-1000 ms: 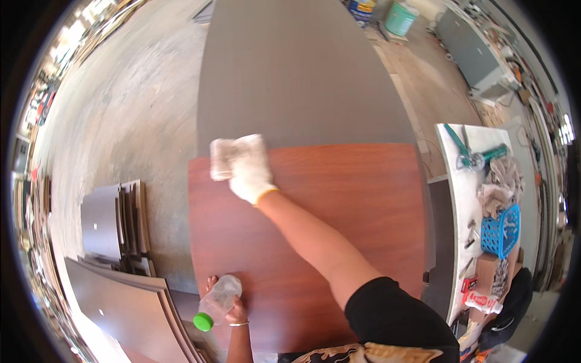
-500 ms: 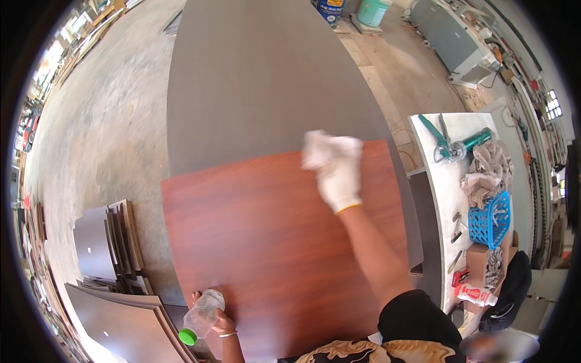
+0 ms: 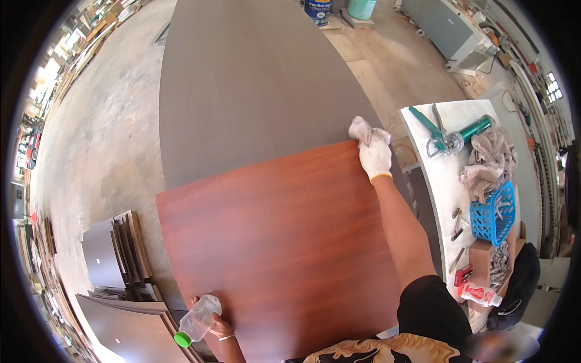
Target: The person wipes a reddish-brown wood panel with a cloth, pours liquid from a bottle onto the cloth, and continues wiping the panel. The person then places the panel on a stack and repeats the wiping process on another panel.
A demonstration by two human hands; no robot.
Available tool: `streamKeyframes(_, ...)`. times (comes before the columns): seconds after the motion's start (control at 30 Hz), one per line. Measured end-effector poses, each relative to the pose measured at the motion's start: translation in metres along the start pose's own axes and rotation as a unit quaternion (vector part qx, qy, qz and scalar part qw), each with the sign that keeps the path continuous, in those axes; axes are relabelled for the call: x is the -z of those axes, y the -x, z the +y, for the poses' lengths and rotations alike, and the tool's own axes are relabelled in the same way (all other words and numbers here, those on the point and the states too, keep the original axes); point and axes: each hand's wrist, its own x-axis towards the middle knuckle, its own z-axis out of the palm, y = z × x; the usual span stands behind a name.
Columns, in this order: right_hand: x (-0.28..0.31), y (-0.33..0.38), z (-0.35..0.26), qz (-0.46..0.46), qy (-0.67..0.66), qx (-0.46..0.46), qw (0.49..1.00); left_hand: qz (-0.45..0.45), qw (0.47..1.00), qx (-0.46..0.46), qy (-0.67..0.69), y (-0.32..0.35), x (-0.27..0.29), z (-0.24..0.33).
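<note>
My right hand (image 3: 375,158), in a white knit glove, grips a crumpled pale rag (image 3: 362,129) at the far right corner of a reddish-brown wood-grain board (image 3: 272,242). That board lies on a larger dark grey-brown panel (image 3: 254,91), which stretches away from me. At the near left edge of the board, my bare left hand (image 3: 219,327) is wrapped around a clear plastic bottle (image 3: 200,317). The bottle is tilted, its green cap (image 3: 182,339) pointing down and to the left. Part of the left fingers is hidden behind it.
To the right, a white-topped bench (image 3: 439,199) carries a green caulking gun (image 3: 466,134), a heap of rags (image 3: 489,160), a blue plastic basket (image 3: 493,213) and a red-and-white bottle (image 3: 480,294). Stacked panels (image 3: 115,251) stand at the left. Buckets (image 3: 361,8) sit beyond the panel.
My right hand has moved right with the rag, from the board's far edge to its far right corner. The left hand still holds the bottle at almost the same place.
</note>
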Motion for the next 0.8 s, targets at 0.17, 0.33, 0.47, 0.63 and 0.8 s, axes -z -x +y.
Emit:
streamKeyframes(0.17, -0.043, 0.010, 0.032, 0.109, 0.061, 0.196, 0.973, 0.015, 0.999, 0.023, 0.031, 0.010, -0.006, 0.000)
streamKeyframes(0.33, -0.048, 0.024, -0.001, 0.152, 0.056, 0.127, 0.979, 0.012, 1.000, 0.019, 0.022, -0.002, -0.002, 0.002)
streamKeyframes(0.47, -0.058, 0.019, 0.019, 0.036, -0.123, 0.129, 0.983, -0.010, 1.000, 0.000, -0.002, -0.003, -0.002, 0.007)
streamKeyframes(0.63, -0.090, 0.058, -0.100, 0.216, -0.038, 0.343, 0.914, -0.032, 0.999, 0.012, -0.020, 0.001, 0.004, 0.006)
streamKeyframes(0.8, -0.151, 0.133, -0.263, -0.063, -0.056, 0.412, 0.907, -0.020, 0.999, 0.026, 0.021, 0.002, 0.002, 0.002)
